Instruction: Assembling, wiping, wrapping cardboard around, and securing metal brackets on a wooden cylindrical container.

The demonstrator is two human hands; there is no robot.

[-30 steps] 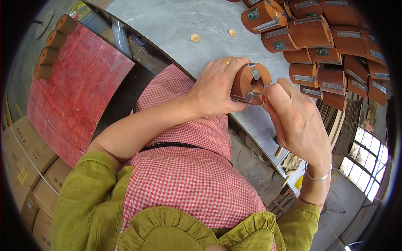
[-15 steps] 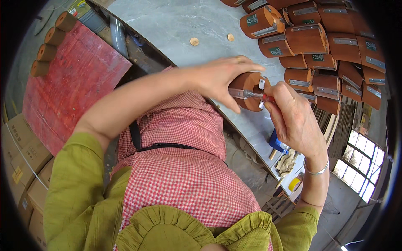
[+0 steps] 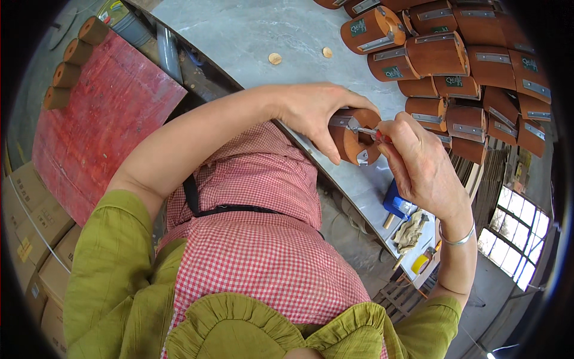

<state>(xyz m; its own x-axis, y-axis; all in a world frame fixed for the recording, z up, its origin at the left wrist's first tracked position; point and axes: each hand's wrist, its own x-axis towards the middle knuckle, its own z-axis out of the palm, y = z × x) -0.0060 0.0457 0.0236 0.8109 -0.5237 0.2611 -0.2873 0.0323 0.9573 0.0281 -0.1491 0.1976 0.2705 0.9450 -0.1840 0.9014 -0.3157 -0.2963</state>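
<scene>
Turning slightly, the brown cylinder (image 3: 345, 143) at the desk (image 3: 239, 54) edge is bringing its metal strip (image 3: 342, 121) farther away, seemingly facing the red-handled tool (image 3: 382, 137). The left hand (image 3: 315, 112) is curving wide-spread fingers around it, grip unclear; the right hand (image 3: 422, 160) is pinching the tool. Left-side boxes (image 3: 43, 222) are hiding their contents.

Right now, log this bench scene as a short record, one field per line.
Left grip: thumb and fingers spread around a brown cylinder; firmness unclear
Right grip: closed on a red-handled tool, its shaft angled toward the cylinder's metal strip
Grey bench: two pale round discs, a crumpled cloth
Right side: piled similar cylinders
Left side: red board, four brown cylindrical pieces along its edge
</scene>
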